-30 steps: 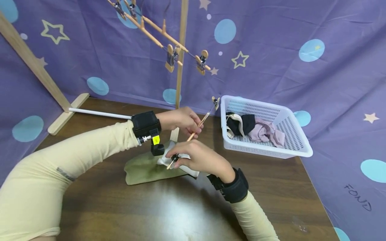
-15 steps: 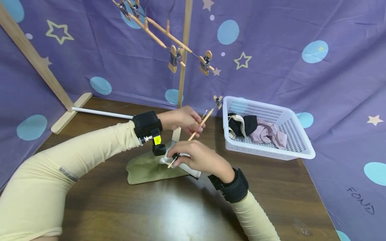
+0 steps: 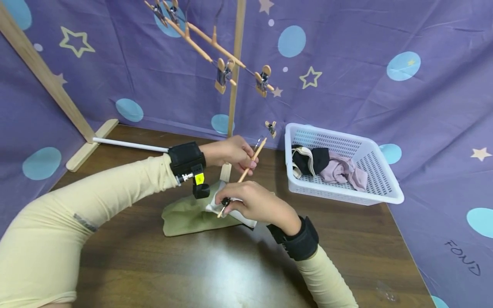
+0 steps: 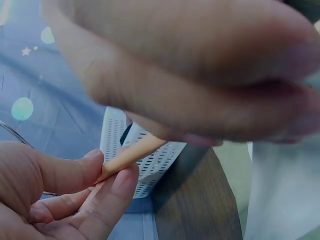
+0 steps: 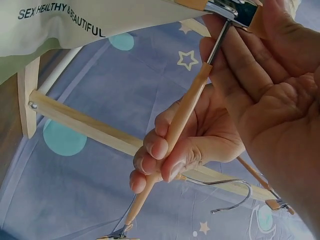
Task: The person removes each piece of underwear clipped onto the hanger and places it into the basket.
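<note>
A wooden clip hanger slants across the middle of the head view. My left hand grips it near its centre, by the metal hook, fingers curled round the bar. With thumb and fingers my right hand pinches the hanger's near clip. That clip overlaps the edge of a white waistband with dark lettering. The band belongs to an olive-green garment lying on the table below both hands. At the hanger's far end, another clip hangs free.
A white plastic basket with black and pinkish cloth stands at the back right of the brown table. Two more clip hangers hang above from the wooden frame. A white rod runs low along the back left.
The hanger's far end has swung slightly to the left and its free clip has turned. Both hands keep their grip, with only slight shifts. The head view has shifted a little.
</note>
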Tool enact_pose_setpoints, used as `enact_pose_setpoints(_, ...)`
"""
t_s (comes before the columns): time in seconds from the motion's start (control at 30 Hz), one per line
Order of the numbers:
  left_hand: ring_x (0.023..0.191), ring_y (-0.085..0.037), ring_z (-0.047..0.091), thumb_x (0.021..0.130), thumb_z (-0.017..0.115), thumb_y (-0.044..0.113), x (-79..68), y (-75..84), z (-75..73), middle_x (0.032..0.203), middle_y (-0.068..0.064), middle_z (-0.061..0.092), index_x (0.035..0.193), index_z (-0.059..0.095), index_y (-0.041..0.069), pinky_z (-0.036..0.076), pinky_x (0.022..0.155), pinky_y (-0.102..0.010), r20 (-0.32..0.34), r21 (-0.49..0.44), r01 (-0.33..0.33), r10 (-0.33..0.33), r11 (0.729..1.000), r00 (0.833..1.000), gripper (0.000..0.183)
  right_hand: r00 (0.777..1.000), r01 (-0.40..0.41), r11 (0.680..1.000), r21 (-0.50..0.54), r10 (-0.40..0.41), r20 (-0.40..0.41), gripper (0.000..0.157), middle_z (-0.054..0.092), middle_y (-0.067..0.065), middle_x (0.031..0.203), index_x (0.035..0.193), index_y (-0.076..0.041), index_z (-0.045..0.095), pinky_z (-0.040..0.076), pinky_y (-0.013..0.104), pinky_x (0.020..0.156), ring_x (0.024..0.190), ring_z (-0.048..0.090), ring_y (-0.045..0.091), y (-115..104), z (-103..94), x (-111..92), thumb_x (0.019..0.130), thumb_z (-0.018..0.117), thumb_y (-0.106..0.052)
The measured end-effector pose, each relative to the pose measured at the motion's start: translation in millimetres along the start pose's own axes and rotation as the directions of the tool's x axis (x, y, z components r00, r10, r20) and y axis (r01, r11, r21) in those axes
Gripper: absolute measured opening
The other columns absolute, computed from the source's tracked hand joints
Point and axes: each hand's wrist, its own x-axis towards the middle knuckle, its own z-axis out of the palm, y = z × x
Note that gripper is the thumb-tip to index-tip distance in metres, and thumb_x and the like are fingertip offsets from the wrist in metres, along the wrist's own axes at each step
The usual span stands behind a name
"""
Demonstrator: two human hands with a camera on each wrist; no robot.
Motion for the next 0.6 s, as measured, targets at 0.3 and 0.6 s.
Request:
enact_pose_setpoints(0.3, 0.07, -0.012, 0.073, 0.094, 0.065, -0.006, -0.4, -2.2, -4.5, 0.085, -0.008, 0.072, 0.11, 0.067, -0.013, 0.064, 0.072, -0.027, 0.058, 0.038, -0.015, 0.013, 0.999, 0.998, 0.018, 0.999, 0.04, 0.999, 0.037, -0.04, -0.003, 0.02, 0.072, 0.004, 0.099, 0.106, -0.005, 0.072, 0.055, 0.018, 0.088, 0.092, 0.067, 0.009, -0.1, -0.1, 0.5, 0.087, 0.077, -0.008)
enact_pose_setpoints(0.6, 0.069, -0.012, 0.073, 0.093, 0.069, -0.003, -0.9, -1.5, -6.4, 0.09, -0.014, 0.075, 0.109, 0.068, -0.011, 0.064, 0.075, -0.028, 0.069, 0.071, -0.011, 0.007, 0.997, 0.998, 0.017, 0.994, 0.09, 0.994, 0.064, -0.086, -0.063, 0.017, 0.073, 0.004, 0.091, 0.102, -0.003, 0.074, 0.055, 0.017, 0.081, 0.085, 0.066, 0.006, 1.0, 1.1, 1.0, 0.085, 0.078, -0.004)
